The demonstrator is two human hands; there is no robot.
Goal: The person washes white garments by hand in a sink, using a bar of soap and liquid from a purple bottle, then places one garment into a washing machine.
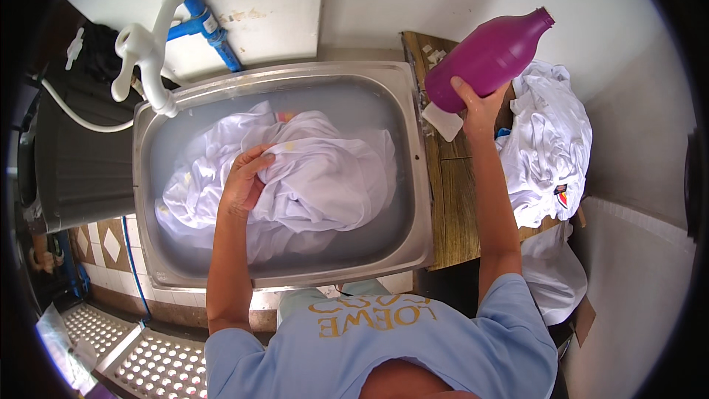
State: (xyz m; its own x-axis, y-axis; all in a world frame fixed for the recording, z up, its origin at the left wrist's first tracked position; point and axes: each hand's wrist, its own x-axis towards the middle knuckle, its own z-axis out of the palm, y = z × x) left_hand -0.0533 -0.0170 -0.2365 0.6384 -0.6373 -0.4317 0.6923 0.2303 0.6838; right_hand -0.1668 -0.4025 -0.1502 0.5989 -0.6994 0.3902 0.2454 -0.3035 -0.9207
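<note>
My right hand [481,109] grips a purple plastic bottle [491,52] near its base, above the wooden counter. The bottle leans with its uncapped neck up and to the right. My left hand [245,179] is closed on a fold of wet white cloth [325,188], its fingertips bent over the fabric. This cloth lies bunched in cloudy water in a steel sink [422,199], with a few faint yellow patches on it. Part of the cloth is under the water.
A white tap [148,59] on blue pipe [199,22] overhangs the sink's far left corner. On the right, a wooden counter [450,214] bears a small white slab [443,121] and a heap of white clothes [550,140]. A perforated metal rack [159,366] stands at the lower left.
</note>
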